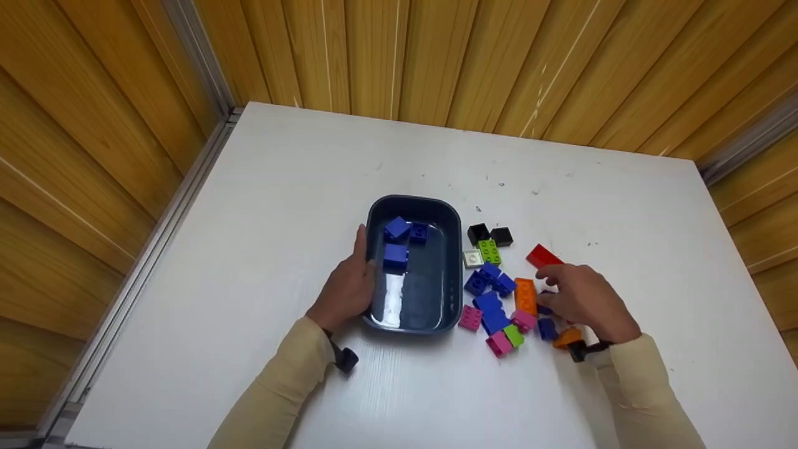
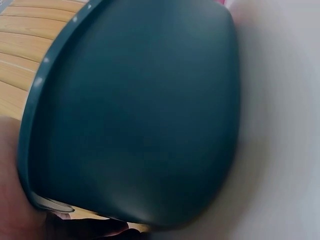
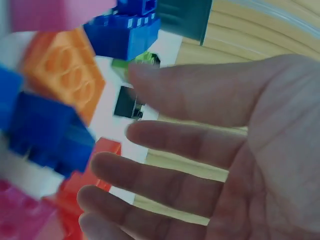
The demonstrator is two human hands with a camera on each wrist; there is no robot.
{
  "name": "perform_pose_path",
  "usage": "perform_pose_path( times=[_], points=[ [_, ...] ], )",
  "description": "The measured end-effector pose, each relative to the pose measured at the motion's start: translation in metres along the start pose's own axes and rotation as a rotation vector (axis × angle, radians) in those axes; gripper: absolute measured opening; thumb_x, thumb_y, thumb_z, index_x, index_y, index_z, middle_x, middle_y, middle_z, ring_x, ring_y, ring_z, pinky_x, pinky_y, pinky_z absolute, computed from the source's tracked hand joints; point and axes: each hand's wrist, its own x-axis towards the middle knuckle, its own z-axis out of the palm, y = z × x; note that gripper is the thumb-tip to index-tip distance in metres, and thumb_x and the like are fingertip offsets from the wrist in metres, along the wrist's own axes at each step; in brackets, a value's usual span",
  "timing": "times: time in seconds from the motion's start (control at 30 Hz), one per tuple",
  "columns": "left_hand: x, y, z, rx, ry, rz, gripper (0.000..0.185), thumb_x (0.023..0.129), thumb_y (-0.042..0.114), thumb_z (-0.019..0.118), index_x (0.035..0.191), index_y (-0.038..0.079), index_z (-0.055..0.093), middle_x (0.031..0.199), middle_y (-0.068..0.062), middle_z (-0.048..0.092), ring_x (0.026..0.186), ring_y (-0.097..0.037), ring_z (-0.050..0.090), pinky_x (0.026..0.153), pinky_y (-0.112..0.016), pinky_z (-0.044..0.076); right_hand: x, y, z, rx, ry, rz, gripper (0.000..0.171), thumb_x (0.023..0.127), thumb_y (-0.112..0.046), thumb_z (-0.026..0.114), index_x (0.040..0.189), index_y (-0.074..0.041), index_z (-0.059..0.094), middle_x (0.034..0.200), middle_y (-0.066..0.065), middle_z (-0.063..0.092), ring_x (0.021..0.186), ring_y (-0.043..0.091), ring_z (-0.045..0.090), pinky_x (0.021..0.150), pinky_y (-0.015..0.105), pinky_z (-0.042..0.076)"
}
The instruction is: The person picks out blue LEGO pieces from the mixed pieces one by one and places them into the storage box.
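The dark blue tub (image 1: 444, 274) sits near the middle of the white table (image 1: 249, 249), long axis running away from the person. The left hand (image 1: 349, 290) grips the tub's left wall, thumb laid along the rim and the fingers apparently wrapped round the outside. In the left wrist view that wall (image 2: 140, 115) fills nearly the whole picture, with the hand only at the lower-left edge. This grip most likely braces the tub so it does not slide when something drops in.

Inside the tub lie 3 blue bricks (image 1: 399, 240), all at the far end; the near end shows only bare, glossy floor.

The loose bricks (image 1: 499, 293) form 1 pile just right of the tub, within easy reach of the other hand:
- 2 black bricks (image 1: 489, 235) at the far edge
- a green brick (image 1: 489, 251) beside a grey plate
- several blue bricks (image 1: 489, 284) in the centre
- an orange brick (image 1: 525, 295) and a red brick (image 1: 542, 255) nearer the right side
- pink bricks (image 1: 469, 317) along the near edge

The right hand (image 1: 583, 299) hovers over the pile's right side — palm down, holding nothing. The right wrist view shows its fingers (image 3: 190, 145) straight and slightly spread, tips close to the orange brick (image 3: 62, 70) and a blue brick (image 3: 45, 132). Whether any fingertip touches a brick cannot be determined.
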Motion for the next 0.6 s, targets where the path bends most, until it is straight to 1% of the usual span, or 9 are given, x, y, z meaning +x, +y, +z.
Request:
perform_pose_path(
  times=[0.07,0.17,0.23,0.37,0.5,0.6],
  points=[
    [0.000,-0.001,0.001,0.002,0.001,-0.004,0.069,0.111,0.022,0.036,0.168,0.008,0.000,0.159,-0.027,0.046,0.145,-0.038,0.050,0.121,-0.052,0.039,-0.001,0.005,0.004,0.050,-0.038,0.032,0.042,0.096,-0.016,0.074,0.134,-0.001,0.066,0.123,0.025,0.069,0.075,0.024,0.068,0.068,0.037,0.060],
    [0.000,-0.001,0.001,-0.001,0.001,-0.006,0.069,0.111,0.022,0.037,0.168,0.008,0.000,0.159,-0.026,0.046,0.146,-0.038,0.050,0.121,-0.052,0.039,-0.001,0.012,0.007,0.087,-0.065,0.066,0.043,0.096,-0.015,0.073,0.136,-0.002,0.065,0.122,0.023,0.068,0.072,0.022,0.065,0.066,0.035,0.058],
    [-0.001,-0.001,0.002,-0.004,-0.002,-0.005,0.069,0.111,0.022,0.036,0.168,0.008,0.000,0.159,-0.026,0.046,0.146,-0.038,0.049,0.122,-0.052,0.038,-0.002,0.015,0.008,0.078,-0.067,0.075,0.045,0.096,-0.019,0.074,0.137,-0.002,0.065,0.123,0.023,0.068,0.079,0.023,0.065,0.070,0.037,0.059],
    [-0.001,-0.001,0.001,-0.014,-0.004,-0.008,0.069,0.111,0.022,0.037,0.168,0.008,0.000,0.162,-0.025,0.043,0.148,-0.037,0.047,0.123,-0.052,0.036,-0.004,0.021,0.012,0.034,-0.050,0.045,0.051,0.091,-0.027,0.081,0.134,-0.003,0.068,0.126,0.023,0.069,0.092,0.027,0.062,0.078,0.042,0.060],
    [-0.001,-0.001,0.001,-0.013,0.001,-0.008,0.069,0.111,0.022,0.037,0.168,0.008,0.000,0.161,-0.025,0.044,0.148,-0.037,0.048,0.123,-0.051,0.037,-0.005,0.024,0.015,0.049,-0.031,0.010,0.049,0.088,-0.029,0.085,0.128,-0.003,0.071,0.122,0.022,0.070,0.094,0.027,0.062,0.080,0.043,0.061],
    [-0.001,-0.002,0.001,-0.013,0.005,-0.005,0.069,0.111,0.021,0.037,0.168,0.008,0.000,0.160,-0.025,0.045,0.147,-0.037,0.049,0.123,-0.051,0.037,-0.003,0.026,0.014,0.090,-0.034,0.025,0.047,0.088,-0.027,0.084,0.127,-0.003,0.072,0.120,0.022,0.071,0.090,0.026,0.062,0.075,0.039,0.060]
  ],
)
